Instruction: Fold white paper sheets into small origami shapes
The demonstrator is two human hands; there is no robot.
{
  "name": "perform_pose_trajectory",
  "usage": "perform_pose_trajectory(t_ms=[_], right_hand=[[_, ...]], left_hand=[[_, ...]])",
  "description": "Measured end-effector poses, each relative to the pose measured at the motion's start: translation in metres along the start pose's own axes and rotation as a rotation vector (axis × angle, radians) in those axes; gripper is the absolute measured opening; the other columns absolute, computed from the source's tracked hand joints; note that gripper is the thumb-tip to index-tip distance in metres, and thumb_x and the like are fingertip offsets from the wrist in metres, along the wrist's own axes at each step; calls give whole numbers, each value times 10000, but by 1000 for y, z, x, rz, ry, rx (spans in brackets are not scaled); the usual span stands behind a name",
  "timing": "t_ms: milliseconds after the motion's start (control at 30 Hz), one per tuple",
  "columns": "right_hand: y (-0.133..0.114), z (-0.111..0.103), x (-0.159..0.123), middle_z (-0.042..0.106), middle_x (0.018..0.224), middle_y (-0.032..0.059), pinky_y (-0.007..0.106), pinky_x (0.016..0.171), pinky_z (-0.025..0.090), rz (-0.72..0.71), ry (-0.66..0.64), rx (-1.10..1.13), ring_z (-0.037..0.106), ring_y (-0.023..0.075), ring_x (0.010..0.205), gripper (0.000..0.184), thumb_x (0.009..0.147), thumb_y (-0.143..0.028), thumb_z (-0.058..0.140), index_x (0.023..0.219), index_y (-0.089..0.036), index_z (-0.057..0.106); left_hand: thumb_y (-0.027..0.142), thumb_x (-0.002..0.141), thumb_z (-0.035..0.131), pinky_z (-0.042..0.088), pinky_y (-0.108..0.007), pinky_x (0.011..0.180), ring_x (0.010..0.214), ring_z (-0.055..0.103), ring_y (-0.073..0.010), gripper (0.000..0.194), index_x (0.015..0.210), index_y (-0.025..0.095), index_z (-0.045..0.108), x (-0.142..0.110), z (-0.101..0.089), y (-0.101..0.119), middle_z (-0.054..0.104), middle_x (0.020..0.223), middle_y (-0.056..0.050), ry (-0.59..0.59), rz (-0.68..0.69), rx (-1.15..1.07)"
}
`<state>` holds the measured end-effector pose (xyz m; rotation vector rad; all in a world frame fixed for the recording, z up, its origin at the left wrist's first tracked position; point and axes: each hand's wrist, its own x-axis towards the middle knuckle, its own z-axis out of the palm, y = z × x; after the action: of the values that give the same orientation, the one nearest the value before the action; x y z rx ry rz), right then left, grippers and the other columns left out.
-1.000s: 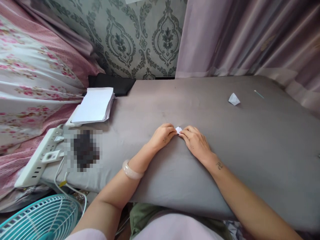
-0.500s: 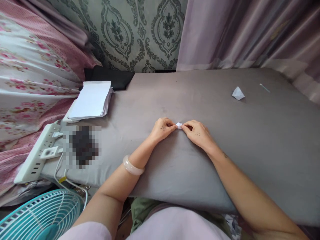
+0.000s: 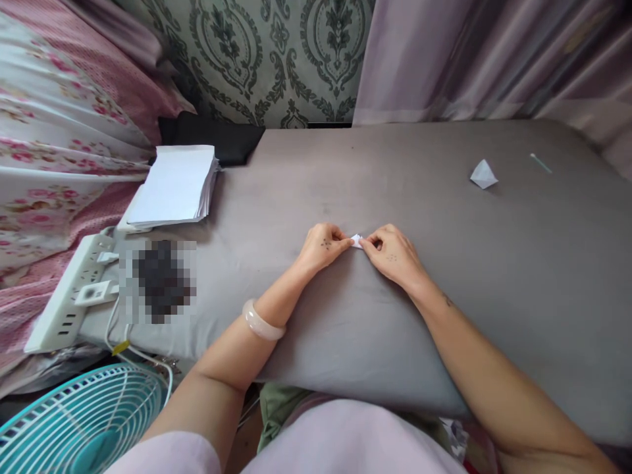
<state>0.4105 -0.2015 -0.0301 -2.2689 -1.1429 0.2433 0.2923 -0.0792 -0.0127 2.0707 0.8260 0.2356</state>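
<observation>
A small piece of folded white paper (image 3: 356, 241) is pinched between my two hands, just above or on the grey cloth surface (image 3: 306, 171). My left hand (image 3: 323, 249) grips its left side with thumb and fingers closed. On the opposite side, my right hand (image 3: 394, 255) pinches the right edge in the same way. The fingertips cover part of the paper, so its full shape is hidden. Farther off at the right lies another folded white paper piece (image 3: 484, 174), pointed in shape, touched by neither hand.
At the left stands a stack of white paper (image 3: 172, 184) before a black folded item (image 3: 222, 135). Nearer are a white power strip (image 3: 69, 299), a blurred-out dark patch (image 3: 164, 282) and a turquoise fan (image 3: 93, 421). A cotton swab (image 3: 541, 163) lies far right.
The view has tilted down and shifted slightly, so the surroundings sit higher in the picture. Both hands keep their pinch on the small folded paper; the fingers have turned a little around it.
</observation>
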Motion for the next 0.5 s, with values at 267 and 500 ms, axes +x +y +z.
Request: perform_pose_trajectory(t_ms=[267, 500], right_hand=[[0, 2, 2, 591, 900, 47, 316, 646, 412, 33, -14, -14, 555, 158, 684, 217, 819, -396, 579, 707, -211, 590], [-11, -1, -15, 595, 998, 64, 294, 630, 398, -176, 9, -56, 574, 179, 806, 206, 915, -260, 444, 999, -231, 630]], left_hand=[[313, 741, 643, 337, -231, 538, 534, 457, -100, 194, 709, 124, 671, 5, -1, 7, 560, 562, 0, -24, -77, 59], [305, 682, 668, 317, -235, 501, 486, 412, -93, 186, 655, 121, 676, 23, -7, 10, 514, 499, 6, -169, -90, 155]])
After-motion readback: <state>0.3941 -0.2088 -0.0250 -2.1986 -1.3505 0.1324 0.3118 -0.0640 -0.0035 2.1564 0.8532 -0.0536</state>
